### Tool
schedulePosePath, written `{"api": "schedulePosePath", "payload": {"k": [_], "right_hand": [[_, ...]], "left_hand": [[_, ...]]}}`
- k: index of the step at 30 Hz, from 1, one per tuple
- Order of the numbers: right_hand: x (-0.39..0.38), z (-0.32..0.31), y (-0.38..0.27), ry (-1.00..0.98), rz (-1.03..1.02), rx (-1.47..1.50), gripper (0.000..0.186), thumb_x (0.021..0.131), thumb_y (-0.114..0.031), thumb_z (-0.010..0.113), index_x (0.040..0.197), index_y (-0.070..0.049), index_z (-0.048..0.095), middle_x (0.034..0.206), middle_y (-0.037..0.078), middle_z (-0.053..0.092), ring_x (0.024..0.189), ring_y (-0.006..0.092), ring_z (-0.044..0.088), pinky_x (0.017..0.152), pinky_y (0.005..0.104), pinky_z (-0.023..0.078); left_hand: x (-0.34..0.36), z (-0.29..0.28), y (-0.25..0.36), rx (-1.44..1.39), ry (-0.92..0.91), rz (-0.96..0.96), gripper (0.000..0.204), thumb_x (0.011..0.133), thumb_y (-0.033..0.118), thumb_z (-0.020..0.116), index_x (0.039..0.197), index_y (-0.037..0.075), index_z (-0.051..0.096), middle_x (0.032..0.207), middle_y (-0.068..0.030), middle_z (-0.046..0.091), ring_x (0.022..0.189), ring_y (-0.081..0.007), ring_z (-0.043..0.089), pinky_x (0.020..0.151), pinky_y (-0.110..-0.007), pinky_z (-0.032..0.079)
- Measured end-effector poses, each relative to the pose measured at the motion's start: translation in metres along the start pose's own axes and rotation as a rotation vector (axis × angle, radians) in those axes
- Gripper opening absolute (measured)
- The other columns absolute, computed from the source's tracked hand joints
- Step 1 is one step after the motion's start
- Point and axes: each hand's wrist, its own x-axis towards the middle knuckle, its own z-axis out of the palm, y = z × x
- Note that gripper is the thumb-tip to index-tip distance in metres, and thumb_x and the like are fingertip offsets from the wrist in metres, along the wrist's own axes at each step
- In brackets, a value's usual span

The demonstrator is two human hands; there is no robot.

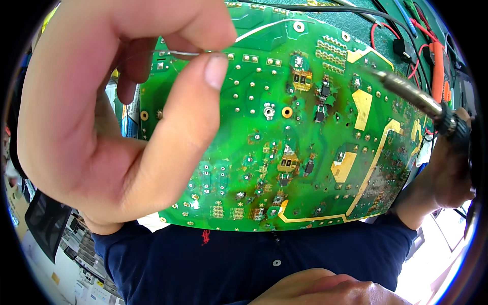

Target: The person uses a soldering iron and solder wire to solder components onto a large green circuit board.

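A large green circuit board (218, 147) fills the middle of the head view, its surface bent by the lens. Brownish, scorched-looking stains surround several small black components on it. My left hand (117, 137), raised over the board's left part, pinches a thin silvery solder wire (259, 29) between thumb and forefinger. The wire's free end points right across the board's top. At the right, my right hand (452, 173) grips a soldering iron (412, 96), whose handle is dark. Its metal tip points left above the board's upper right, apart from the wire.
Behind the board, black cables (330, 9) and red leads cross a green work mat (351, 26). An orange-red probe handle (437, 71) lies at the upper right. A blue-labelled item (130, 119) sits by the board's left edge. A dark panel (48, 223) stands at the lower left.
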Motion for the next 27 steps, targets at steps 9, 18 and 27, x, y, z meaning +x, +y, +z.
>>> {"api": "schedulePosePath", "payload": {"k": [9,18,27], "right_hand": [[-0.022,0.011,-0.008,-0.165,0.149,-0.021,0.031,0.072,-0.037,0.049,0.078,-0.007,0.046,0.062,0.002,0.033,0.059,0.0143,0.031,0.054,0.0286,0.025],[-0.015,0.029,-0.009,-0.121,-0.018,-0.008,0.032,0.076,-0.032,0.046,0.078,0.000,0.048,0.059,0.004,0.038,0.043,0.0118,0.034,0.044,0.0254,0.034],[-0.006,0.026,-0.014,-0.339,0.046,0.008,0.027,0.073,-0.035,0.052,0.084,-0.011,0.050,0.057,-0.002,0.033,0.050,0.0104,0.030,0.045,0.0252,0.022]], "left_hand": [[-0.002,0.000,-0.011,-0.033,-0.034,0.104,0.018,0.068,-0.007,0.049,0.087,-0.005,0.048,0.084,-0.0148,0.047,0.067,-0.0117,0.044,0.063,-0.018,0.031],[-0.004,-0.001,-0.011,-0.058,0.006,0.032,0.019,0.069,-0.007,0.049,0.088,-0.005,0.048,0.086,-0.0144,0.047,0.068,-0.0111,0.045,0.062,-0.017,0.032],[-0.006,-0.009,-0.017,-0.078,-0.005,0.054,0.020,0.069,-0.007,0.049,0.089,-0.005,0.048,0.086,-0.0148,0.048,0.069,-0.0114,0.046,0.063,-0.017,0.032]]}}
